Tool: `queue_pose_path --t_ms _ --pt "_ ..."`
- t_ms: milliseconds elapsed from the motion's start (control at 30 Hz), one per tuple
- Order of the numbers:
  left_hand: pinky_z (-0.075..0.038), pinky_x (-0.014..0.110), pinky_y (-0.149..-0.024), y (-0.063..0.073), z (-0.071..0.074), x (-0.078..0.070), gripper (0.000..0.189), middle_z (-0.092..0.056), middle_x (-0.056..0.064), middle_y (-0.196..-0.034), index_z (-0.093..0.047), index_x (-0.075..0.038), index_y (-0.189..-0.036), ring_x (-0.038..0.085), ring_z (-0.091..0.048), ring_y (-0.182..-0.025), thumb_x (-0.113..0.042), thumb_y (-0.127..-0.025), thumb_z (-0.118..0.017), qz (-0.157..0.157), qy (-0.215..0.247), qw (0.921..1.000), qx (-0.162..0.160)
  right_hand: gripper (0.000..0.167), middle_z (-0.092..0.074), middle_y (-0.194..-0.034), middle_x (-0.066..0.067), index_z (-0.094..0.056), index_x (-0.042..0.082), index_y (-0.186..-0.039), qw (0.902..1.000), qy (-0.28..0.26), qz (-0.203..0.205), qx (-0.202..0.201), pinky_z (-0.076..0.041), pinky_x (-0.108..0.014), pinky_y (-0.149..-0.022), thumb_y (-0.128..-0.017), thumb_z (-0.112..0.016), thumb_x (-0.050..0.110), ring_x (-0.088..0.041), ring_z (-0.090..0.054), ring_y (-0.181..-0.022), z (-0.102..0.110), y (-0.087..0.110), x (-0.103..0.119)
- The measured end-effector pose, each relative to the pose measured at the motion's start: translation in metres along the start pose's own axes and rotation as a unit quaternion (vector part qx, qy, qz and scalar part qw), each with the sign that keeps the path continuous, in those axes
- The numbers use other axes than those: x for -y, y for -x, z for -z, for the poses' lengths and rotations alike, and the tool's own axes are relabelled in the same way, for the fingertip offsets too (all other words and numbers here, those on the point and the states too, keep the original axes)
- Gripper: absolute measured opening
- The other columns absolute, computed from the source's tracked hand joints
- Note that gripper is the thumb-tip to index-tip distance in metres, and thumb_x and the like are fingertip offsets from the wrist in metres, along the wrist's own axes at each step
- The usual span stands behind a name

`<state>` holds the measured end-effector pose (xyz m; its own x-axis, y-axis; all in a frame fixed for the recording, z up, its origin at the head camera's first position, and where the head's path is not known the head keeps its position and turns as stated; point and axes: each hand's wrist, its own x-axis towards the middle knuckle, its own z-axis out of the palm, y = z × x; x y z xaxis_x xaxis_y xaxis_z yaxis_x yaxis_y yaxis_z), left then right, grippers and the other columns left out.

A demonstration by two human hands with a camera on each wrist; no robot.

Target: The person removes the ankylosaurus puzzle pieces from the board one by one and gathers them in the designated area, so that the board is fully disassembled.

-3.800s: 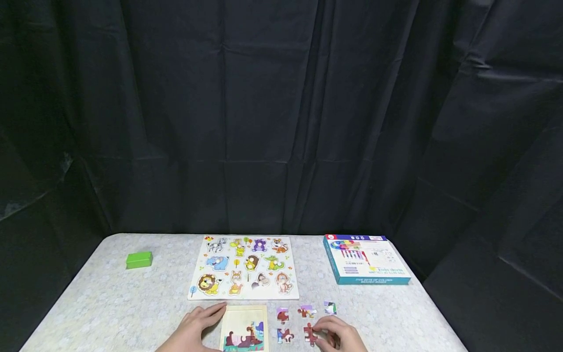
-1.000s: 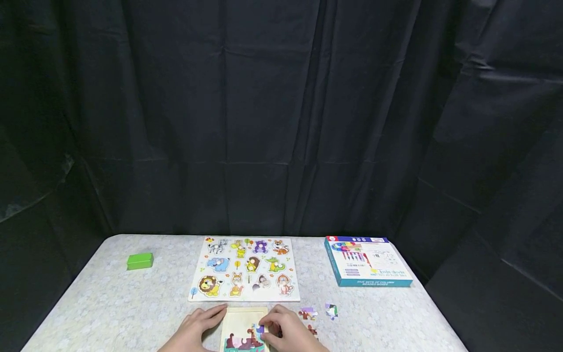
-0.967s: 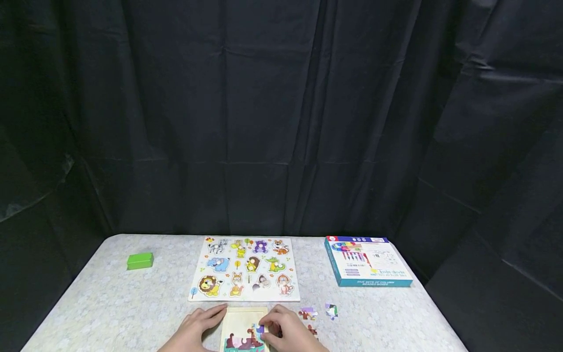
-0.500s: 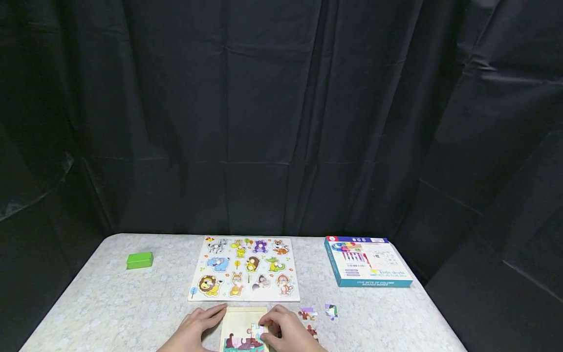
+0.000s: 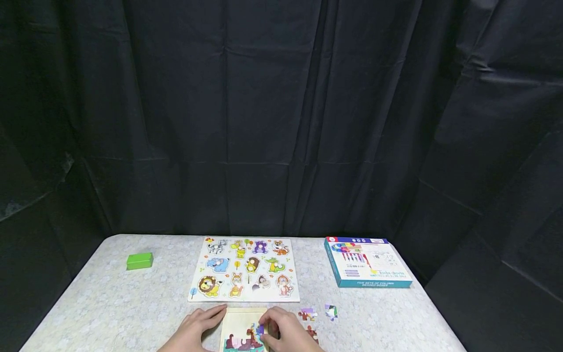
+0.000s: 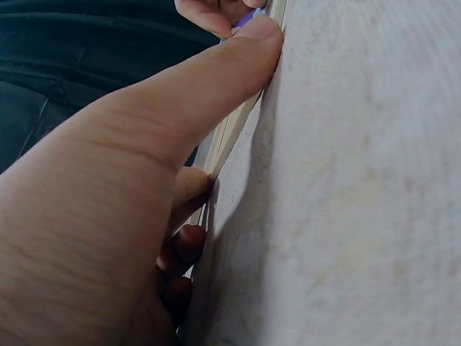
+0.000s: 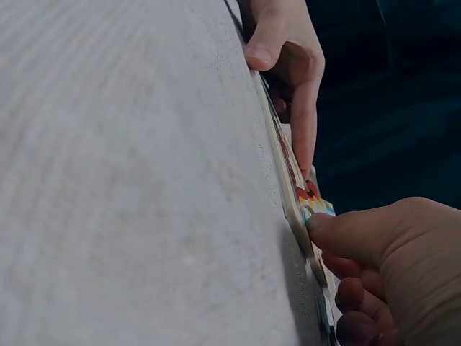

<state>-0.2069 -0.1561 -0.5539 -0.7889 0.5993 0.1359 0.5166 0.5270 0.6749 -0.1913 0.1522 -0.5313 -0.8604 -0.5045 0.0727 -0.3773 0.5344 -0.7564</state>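
Observation:
A small wooden puzzle tray (image 5: 237,317) lies at the table's near edge, its lower part filled with joined jigsaw pieces. My left hand (image 5: 193,330) holds the tray's left side, index finger at the far left corner; in the left wrist view the thumb (image 6: 238,54) lies along an edge. Over the tray's right side my right hand (image 5: 287,332) pinches a jigsaw piece. In the right wrist view that puzzle piece (image 7: 322,207), red, yellow and pale blue, sits between thumb and fingers, tilted close over the tray.
Loose jigsaw pieces lie right of the right hand: a purple and brown piece (image 5: 308,314), a green and white piece (image 5: 331,312) and a red-brown piece (image 5: 312,332). Behind stand an animal puzzle board (image 5: 246,299), a flat box (image 5: 374,266) and a green block (image 5: 140,261).
Since the earliest frame my right hand has moved left from the loose pieces to the tray, and now covers where two loose pieces lay. Over the last second its piece tilts slightly; the left hand stays.

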Motion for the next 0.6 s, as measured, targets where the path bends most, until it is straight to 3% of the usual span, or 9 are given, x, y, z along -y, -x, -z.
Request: queue_pose_path --t_ms 267,600 --pt "-0.037 0.027 -0.081 0.0004 -0.0006 0.0013 0.099 -0.053 0.019 -0.158 -0.056 -0.001 -0.152 -0.002 -0.042 -0.099 -0.055 -0.077 -0.091 0.000 -0.003 1.0000 0.002 0.019 -0.059 -0.089 0.013 -0.075 0.010 -0.112 0.9999 0.007 -0.001 0.008 -0.048 -0.020 -0.067 -0.094 -0.082 0.012 0.004 -0.049 -0.074 -0.0003 -0.0009 0.0015" --pt "-0.036 0.027 -0.080 -0.0009 -0.0005 -0.0003 0.100 -0.053 0.017 -0.158 -0.057 -0.002 -0.152 -0.002 -0.041 -0.098 -0.056 -0.075 -0.092 0.015 0.004 0.9999 0.006 0.024 -0.068 -0.110 0.005 -0.078 0.005 -0.120 0.9993 0.000 0.019 0.034 -0.049 -0.018 -0.069 -0.098 -0.078 0.013 0.006 -0.051 -0.078 0.0024 -0.0009 -0.0018"
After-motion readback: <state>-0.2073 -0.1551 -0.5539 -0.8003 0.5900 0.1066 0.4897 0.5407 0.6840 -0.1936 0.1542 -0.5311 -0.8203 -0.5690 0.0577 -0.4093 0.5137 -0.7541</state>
